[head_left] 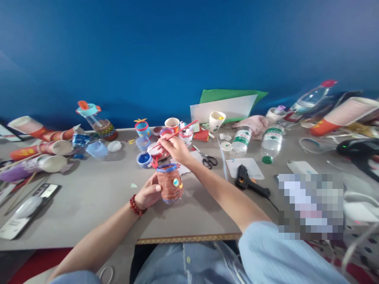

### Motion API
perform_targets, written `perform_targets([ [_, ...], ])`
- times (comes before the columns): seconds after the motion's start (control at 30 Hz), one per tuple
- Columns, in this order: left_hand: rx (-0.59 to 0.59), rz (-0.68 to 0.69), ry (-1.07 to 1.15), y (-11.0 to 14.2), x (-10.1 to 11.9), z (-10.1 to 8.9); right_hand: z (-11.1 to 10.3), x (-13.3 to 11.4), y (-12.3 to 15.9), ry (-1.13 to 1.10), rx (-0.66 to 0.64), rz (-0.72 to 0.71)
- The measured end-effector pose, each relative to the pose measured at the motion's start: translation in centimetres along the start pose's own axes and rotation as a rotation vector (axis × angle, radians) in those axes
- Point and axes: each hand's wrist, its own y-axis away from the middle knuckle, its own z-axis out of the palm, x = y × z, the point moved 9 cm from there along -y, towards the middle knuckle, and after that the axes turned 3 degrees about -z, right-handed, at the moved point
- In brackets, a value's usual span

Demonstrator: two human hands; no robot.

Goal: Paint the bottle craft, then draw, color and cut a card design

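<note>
My left hand [149, 193] is wrapped round a small brown-painted jar [169, 184] with a blue rim and a coloured dot on its side, holding it tilted just above the grey table [97, 205]. A red bead bracelet [135, 206] sits on that wrist. My right hand [177, 149] pinches a thin red paintbrush [174, 135] whose tip reaches down toward the jar's rim. Just behind the jar stands an open pot of blue paint [144, 159].
Scissors [207, 159] and a black glue gun [251, 183] lie to the right, with two plastic bottles [271, 144] beyond. Paper cups [53, 148], small decorated pots [142, 128] and a drinking bottle [94, 118] crowd the back left. Green and white sheets [227, 103] lean on the blue wall.
</note>
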Motion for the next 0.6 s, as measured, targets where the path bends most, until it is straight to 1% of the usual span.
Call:
perform_targets([
  [0.07,0.019,0.017,0.031,-0.2,0.2,-0.1,-1.8,-0.4,0.5,-0.169,0.092,0.028],
  [0.1,0.031,0.027,0.050,-0.2,0.3,-0.2,-3.0,-0.8,0.9,-0.233,0.159,0.035],
  [0.17,0.078,0.056,0.090,-0.4,0.6,-0.6,-5.9,-2.3,2.1,-0.290,0.313,0.003],
  [0.27,0.144,0.086,0.153,-0.6,1.0,-1.2,-10.0,-5.7,5.3,-0.332,0.547,-0.105],
  [0.33,0.155,0.096,0.185,-0.7,1.3,-1.3,-11.3,-7.6,8.0,-0.322,0.617,-0.138],
  [0.37,0.154,0.103,0.196,-0.7,1.4,-1.2,-11.4,-8.4,9.2,-0.307,0.618,-0.137],
  [0.43,0.148,0.107,0.208,-0.8,1.5,-1.1,-10.9,-9.6,11.5,-0.290,0.584,-0.157],
  [0.5,0.134,0.101,0.209,-0.8,1.5,-0.9,-9.9,-9.7,13.1,-0.283,0.547,-0.133],
  [0.6,0.112,0.098,0.198,-1.0,1.3,-0.5,-8.4,-9.6,14.2,-0.283,0.480,-0.148],
])
